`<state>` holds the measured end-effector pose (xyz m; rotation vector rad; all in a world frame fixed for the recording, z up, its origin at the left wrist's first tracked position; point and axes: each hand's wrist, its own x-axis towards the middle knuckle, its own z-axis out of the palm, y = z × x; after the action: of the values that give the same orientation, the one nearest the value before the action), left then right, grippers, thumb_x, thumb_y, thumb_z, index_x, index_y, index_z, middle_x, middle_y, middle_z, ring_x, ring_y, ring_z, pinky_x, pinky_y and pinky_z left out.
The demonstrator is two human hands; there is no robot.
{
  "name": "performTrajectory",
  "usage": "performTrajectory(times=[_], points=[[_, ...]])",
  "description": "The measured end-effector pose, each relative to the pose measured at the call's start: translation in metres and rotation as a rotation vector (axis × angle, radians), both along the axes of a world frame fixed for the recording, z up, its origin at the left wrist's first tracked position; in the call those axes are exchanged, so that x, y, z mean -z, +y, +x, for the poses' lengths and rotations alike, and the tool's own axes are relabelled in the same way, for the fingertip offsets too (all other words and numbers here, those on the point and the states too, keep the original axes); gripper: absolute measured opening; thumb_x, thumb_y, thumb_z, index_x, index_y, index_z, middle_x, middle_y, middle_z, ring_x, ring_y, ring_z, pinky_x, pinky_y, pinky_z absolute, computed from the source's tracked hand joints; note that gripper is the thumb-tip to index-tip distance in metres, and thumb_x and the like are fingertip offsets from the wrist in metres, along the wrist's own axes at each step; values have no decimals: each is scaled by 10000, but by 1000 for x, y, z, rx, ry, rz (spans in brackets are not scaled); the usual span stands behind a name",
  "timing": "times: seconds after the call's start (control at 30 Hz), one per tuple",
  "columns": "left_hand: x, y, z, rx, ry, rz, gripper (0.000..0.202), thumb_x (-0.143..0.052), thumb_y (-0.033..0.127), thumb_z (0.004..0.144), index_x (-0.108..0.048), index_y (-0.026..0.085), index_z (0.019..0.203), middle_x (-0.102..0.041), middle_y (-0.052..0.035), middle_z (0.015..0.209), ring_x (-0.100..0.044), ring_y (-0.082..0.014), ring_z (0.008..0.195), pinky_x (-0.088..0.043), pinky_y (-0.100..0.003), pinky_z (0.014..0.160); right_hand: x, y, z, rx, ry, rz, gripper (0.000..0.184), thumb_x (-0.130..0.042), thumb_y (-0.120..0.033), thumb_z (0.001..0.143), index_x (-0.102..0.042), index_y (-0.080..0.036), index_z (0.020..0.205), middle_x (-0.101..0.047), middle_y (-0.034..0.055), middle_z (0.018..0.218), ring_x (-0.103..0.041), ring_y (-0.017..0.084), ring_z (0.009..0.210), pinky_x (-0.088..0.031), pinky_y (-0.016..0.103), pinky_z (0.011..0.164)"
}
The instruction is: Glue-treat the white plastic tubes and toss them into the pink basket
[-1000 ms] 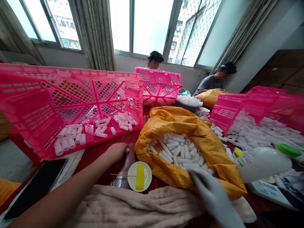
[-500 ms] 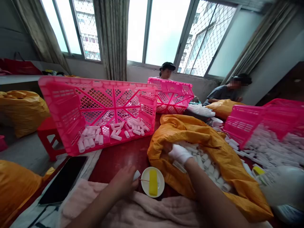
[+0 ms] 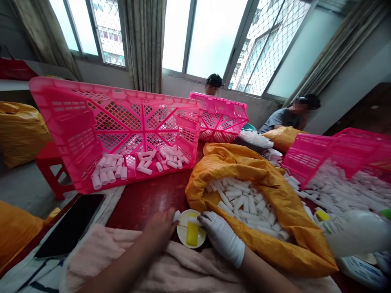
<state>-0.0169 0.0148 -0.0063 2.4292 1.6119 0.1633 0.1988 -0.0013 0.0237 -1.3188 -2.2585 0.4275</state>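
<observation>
My bare left hand (image 3: 161, 226) is closed on a short white tube (image 3: 176, 216), and a thin wooden stick (image 3: 183, 226) reaches from its fingers over a small white dish (image 3: 202, 236). In that dish lies a yellow block (image 3: 192, 236). My right hand (image 3: 222, 237), in a white glove, pinches another white tube (image 3: 193, 220) above the block; whether the two touch I cannot tell. Just beyond the right hand, an orange sack (image 3: 210, 162) gapes, with many loose white tubes (image 3: 244, 202) inside.
A pink basket (image 3: 143, 131) on its side holds several tubes. A phone (image 3: 71, 226) lies on the left, a pink towel (image 3: 183, 272) along the front. A bottle (image 3: 357, 234), more tubes and pink baskets (image 3: 308, 156) stand right. Two people sit across the table.
My right hand has come out of the sack to the dish, now with a tube in its fingers. The left hand stays beside the dish with its tube and stick. The view has shifted slightly.
</observation>
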Motion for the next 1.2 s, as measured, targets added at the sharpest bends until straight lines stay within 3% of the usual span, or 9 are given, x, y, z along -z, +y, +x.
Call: performTrajectory(times=[0.1,0.23,0.37,0.47,0.57,0.7,0.87,1.0,1.2], points=[[-2,-2,0,12,11,-10,298,-312,371,863,-455,161,1017,-623,-95,882,-585,-220,840,-415,-315,714,-3,-4,5,-145,-122,70,276,-429,-173,836,-513,-277,1078,-578,48,1047,-547,215,919,-464,376,816],[-7,-3,0,-5,6,-28,301,-311,366,861,-456,154,1017,-622,-106,892,-585,-222,835,-414,-314,708,2,-8,6,-33,-124,158,312,-418,-121,832,-497,-270,1094,-582,67,1023,-540,227,935,-450,423,845],[-6,-4,0,11,-10,-11,308,-310,381,863,-460,149,999,-623,-111,874,-585,-233,821,-411,-326,700,-3,-15,9,-242,-214,140,319,-442,-148,841,-487,-268,1133,-551,37,1119,-452,222,1090,-414,425,898],[-4,-4,0,25,-2,9,315,-310,380,866,-460,140,1004,-624,-110,866,-588,-234,816,-412,-326,695,-9,-18,10,-166,-210,132,360,-494,-172,813,-459,-189,1171,-503,78,1189,-377,240,1162,-355,446,961],[-3,-4,0,17,1,21,329,-318,386,865,-444,140,1044,-621,-105,877,-587,-231,829,-413,-320,695,-3,-20,11,-104,-248,136,276,-473,-161,825,-508,-154,1099,-528,104,1142,-415,243,1115,-353,452,955],[-6,-6,2,-6,19,10,329,-307,390,867,-455,136,1015,-611,-108,874,-586,-234,824,-413,-321,690,8,-27,14,-198,-325,185,273,-427,-124,850,-512,-161,1106,-551,107,1113,-494,218,1000,-435,404,849],[-9,-5,4,-72,19,-53,316,-331,395,856,-465,126,955,-598,-113,871,-582,-225,807,-409,-306,672,3,-35,11,-362,-375,218,243,-425,-146,853,-547,-197,1057,-613,69,933,-541,200,801,-469,354,683],[-12,-1,-1,-117,-32,-105,316,-381,430,828,-502,148,905,-590,-89,867,-564,-212,821,-404,-307,700,0,-37,0,-352,-137,208,228,-428,-147,848,-547,-219,1029,-589,68,919,-552,184,823,-474,335,712],[-34,-6,-12,77,-239,64,298,-442,398,815,-514,224,1047,-574,-48,1018,-506,-178,952,-352,-314,853,-3,-29,-14,131,695,126,186,-426,-174,857,-484,-235,1023,-502,58,1032,-528,166,947,-480,323,796]])
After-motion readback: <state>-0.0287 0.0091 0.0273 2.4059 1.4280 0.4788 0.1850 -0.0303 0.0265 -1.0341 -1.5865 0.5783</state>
